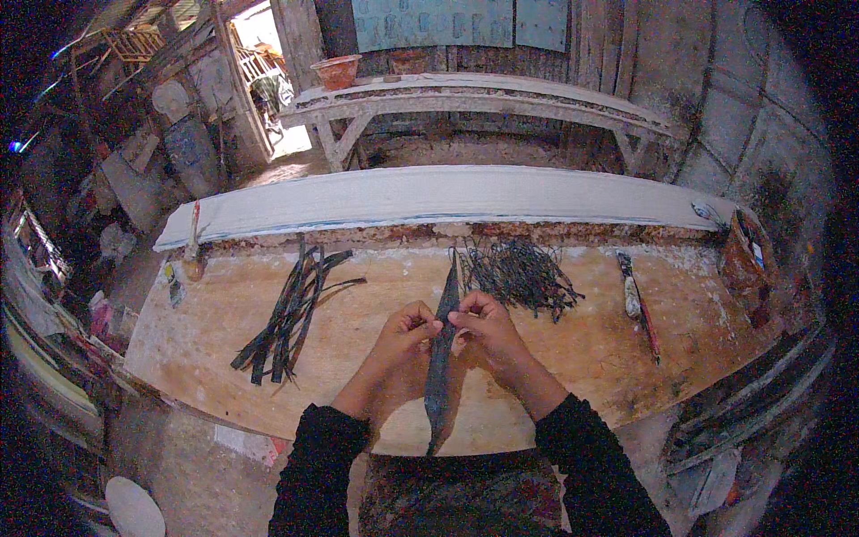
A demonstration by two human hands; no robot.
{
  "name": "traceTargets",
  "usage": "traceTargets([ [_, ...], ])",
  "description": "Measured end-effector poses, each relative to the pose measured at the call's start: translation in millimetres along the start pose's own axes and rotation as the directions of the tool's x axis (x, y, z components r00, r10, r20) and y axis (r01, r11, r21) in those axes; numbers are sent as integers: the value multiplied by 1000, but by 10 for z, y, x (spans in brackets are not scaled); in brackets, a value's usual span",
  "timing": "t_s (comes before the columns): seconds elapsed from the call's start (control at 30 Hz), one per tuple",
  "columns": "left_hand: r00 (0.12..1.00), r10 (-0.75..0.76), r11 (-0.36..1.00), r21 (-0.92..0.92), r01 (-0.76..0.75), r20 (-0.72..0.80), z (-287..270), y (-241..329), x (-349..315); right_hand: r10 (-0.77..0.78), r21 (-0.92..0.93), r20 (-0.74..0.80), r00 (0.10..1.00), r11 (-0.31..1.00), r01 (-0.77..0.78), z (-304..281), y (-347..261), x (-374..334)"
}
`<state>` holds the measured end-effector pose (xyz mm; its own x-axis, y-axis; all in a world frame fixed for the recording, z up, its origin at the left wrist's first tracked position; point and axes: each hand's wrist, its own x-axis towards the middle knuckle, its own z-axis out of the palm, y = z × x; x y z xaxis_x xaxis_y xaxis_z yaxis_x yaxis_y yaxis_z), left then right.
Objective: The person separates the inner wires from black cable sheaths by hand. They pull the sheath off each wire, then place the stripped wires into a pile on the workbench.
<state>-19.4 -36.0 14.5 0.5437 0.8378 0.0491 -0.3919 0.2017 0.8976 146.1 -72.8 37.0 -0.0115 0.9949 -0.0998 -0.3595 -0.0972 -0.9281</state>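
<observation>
Between my hands a dark grey, flat strip (437,385), wide in the middle and tapering to both ends, stands lengthwise over the wooden board. My left hand (398,340) pinches its left edge between thumb and fingers. On the opposite edge my right hand (492,331) grips it the same way, a little higher up. What the strip is made of I cannot tell. To the left lies a loose bundle of long, flat black strips (291,313). Beyond my right hand spreads a tangled heap of thin dark strands (523,273).
The work surface is a wooden board (215,358) with a long whitish beam (447,192) along its far edge. A whitened tool with a red handle (650,336) lies at right, near a brown container (747,251). Behind stands a bench (501,105) bearing a clay-coloured pot (337,73).
</observation>
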Motion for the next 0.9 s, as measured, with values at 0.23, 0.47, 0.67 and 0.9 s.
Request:
traceTargets([
  [0.23, 985, -124, 958, -274, 88, -117, 406, 275, -139, 17, -147, 92, 996, 989, -3, 13, 63, -39],
  [0.47, 994, -77, 966, -253, 54, -82, 239, 155, -84, 78, -172, 117, 990, 983, -57, 44, -73, -108],
  [0.67, 997, -65, 992, -109, 61, -30, 79, 45, -47, 28, -126, 53, 998, 992, -21, 36, -63, -64],
  [0.9, 998, -42, 982, -186, 32, -51, 142, 67, -46, 3, -26, 81, 997, 1000, -1, -14, -21, -27],
])
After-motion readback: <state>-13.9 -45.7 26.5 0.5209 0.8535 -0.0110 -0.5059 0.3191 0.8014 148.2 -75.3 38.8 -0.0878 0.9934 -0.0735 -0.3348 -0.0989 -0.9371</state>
